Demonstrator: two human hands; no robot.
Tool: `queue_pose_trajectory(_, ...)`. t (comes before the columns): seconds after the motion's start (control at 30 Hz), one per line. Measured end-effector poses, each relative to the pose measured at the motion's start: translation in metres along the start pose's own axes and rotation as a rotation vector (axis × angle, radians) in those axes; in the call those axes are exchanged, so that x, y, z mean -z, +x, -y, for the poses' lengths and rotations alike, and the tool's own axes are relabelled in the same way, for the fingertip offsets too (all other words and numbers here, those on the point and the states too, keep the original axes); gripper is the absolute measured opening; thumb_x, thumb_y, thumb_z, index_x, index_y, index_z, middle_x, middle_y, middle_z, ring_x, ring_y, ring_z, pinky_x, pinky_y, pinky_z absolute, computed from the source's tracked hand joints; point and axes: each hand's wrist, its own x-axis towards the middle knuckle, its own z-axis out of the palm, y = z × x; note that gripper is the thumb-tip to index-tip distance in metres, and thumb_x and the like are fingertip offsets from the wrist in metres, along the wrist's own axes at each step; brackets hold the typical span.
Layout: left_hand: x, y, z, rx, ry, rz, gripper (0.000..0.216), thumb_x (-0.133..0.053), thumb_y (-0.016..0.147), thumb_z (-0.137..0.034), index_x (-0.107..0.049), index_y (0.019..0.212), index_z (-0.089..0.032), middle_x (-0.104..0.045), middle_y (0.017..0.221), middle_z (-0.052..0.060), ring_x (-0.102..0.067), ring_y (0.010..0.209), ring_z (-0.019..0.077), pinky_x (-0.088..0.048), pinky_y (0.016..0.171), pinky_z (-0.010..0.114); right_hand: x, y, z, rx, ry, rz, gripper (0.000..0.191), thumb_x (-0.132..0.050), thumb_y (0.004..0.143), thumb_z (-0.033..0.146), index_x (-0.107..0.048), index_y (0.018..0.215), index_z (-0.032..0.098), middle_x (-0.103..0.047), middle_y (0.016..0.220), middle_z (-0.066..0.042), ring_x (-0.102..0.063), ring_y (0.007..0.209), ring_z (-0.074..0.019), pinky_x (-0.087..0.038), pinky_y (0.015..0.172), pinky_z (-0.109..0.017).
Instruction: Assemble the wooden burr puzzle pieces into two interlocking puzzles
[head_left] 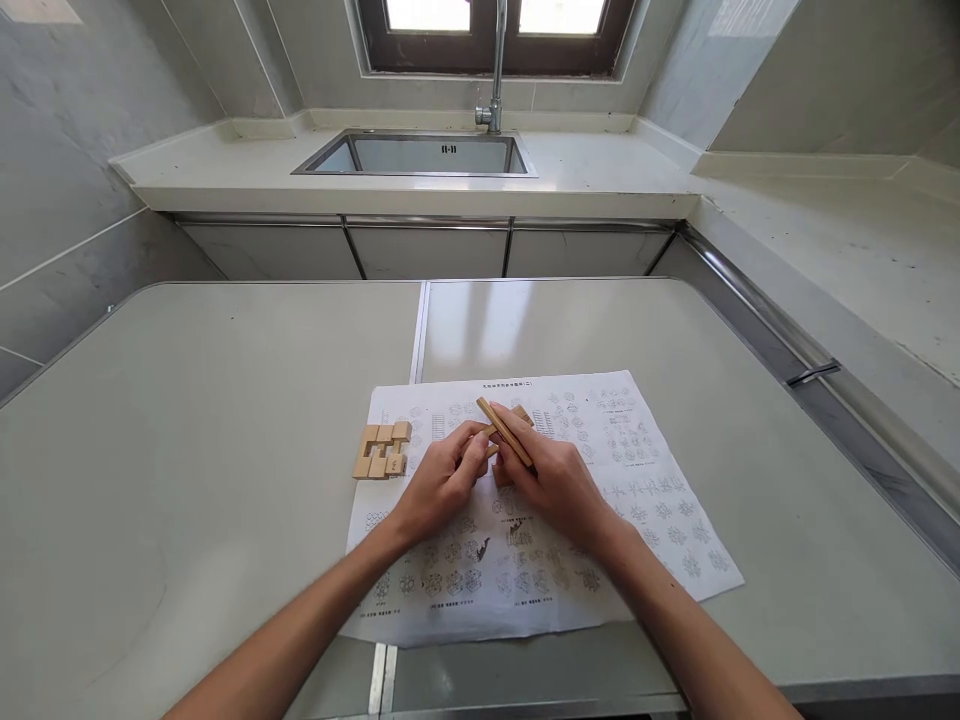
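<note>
Over a printed sheet (465, 620) covered in small line diagrams, my two hands are close together. My right hand (551, 465) is closed on a flat wooden stick (504, 430), which slants from upper left to lower right. The fingers of my left hand (450, 475) pinch a thin wooden piece (491, 430), largely hidden by the fingertips. Parts of other wooden blocks (501, 476) show beneath and behind my right fingers; whether they are held or lying on the paper I cannot tell. Left of my hands, several notched wooden blocks (381, 436) form a squarish group at the sheet's edge.
The sheet lies on a pale table (225, 400) with a white seam down its middle. Beyond it, a counter (600, 160) holds a steel sink (442, 155) and a tap (495, 90) below a window. Another ledge (840, 230) runs along the right.
</note>
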Motion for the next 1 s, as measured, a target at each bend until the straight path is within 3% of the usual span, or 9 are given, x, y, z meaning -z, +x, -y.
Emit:
queue_pose_trajectory(0.37,-0.001,0.0,0.004,0.004,-0.045,0.006,0.035,-0.041,0.108,-0.046,-0.057,0.094,-0.018,-0.045,0.07,-0.003,-0.04,0.062,0.0125,-0.036,0.059,0.027,-0.004,0.0,-0.002,0.009,-0.021,-0.019,0.053,-0.041,0.107,0.017,-0.048,0.158,0.029,-0.08,0.099,-0.005,-0.075,0.077,-0.0201,-0.061,0.072,-0.034)
queue_pose_trajectory(0.6,-0.002,0.002,0.001,0.06,-0.331,-0.076,0.03,-0.047,0.106,-0.048,-0.054,0.101,-0.019,-0.032,0.064,-0.008,-0.03,0.055,0.0107,-0.027,0.052,0.024,-0.004,-0.003,-0.006,-0.037,-0.073,-0.132,0.062,-0.056,0.101,0.024,-0.033,0.159,0.028,-0.071,0.091,0.0,-0.059,0.056,-0.0152,-0.051,0.058,-0.031)
queue_pose_trajectory(0.7,-0.001,0.004,0.001,0.084,-0.421,-0.116,0.027,-0.048,0.106,-0.046,-0.055,0.102,-0.02,-0.036,0.062,-0.008,-0.03,0.051,0.0096,-0.026,0.049,0.023,-0.002,-0.002,-0.008,-0.054,-0.056,-0.15,0.048,-0.058,0.096,0.022,-0.043,0.142,0.026,-0.066,0.095,-0.002,-0.059,0.068,-0.0176,-0.052,0.062,-0.032)
queue_pose_trajectory(0.8,0.002,0.005,0.001,0.088,-0.45,-0.151,0.026,-0.049,0.105,-0.043,-0.055,0.101,-0.019,-0.047,0.065,-0.006,-0.033,0.046,0.0072,-0.027,0.048,0.023,0.003,0.001,-0.009,-0.035,-0.082,-0.08,0.027,-0.064,0.09,0.022,-0.051,0.114,0.025,-0.062,0.097,-0.004,-0.061,0.084,-0.0221,-0.054,0.073,-0.036)
queue_pose_trajectory(1.0,0.004,0.005,-0.001,0.086,-0.421,-0.166,0.028,-0.05,0.103,-0.044,-0.057,0.097,-0.018,-0.06,0.074,-0.001,-0.041,0.046,0.0069,-0.033,0.051,0.025,0.006,0.002,-0.013,0.058,-0.197,0.083,0.027,-0.075,0.086,0.031,-0.054,0.102,0.022,-0.061,0.103,-0.009,-0.058,0.096,-0.028,-0.051,0.084,-0.043)
